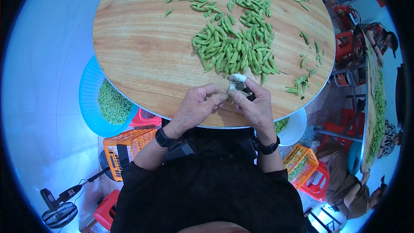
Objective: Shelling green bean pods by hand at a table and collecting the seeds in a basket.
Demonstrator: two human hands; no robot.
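My left hand and right hand meet at the near table edge, fingertips pinched together on one pale bean pod held between them. A white wrapped fingertip on the right hand sits at 12 o'clock of the pinch; a dark object beside it is too small to identify.

Bean pile: 12 o'clock from my hands, on the round wooden table. Too many pods to count. A second band lies along the far rim; a few loose pods at 2 o'clock.

Blue basket of shelled beans: 9 o'clock, below table level. White bowl: 4 o'clock. Orange crates: two, at 7 and 4 o'clock. Wristbands: two, one per wrist.

Risk, judged: the pinch sits at the table edge, so a squeezed-out bean could shoot past both containers to the floor.
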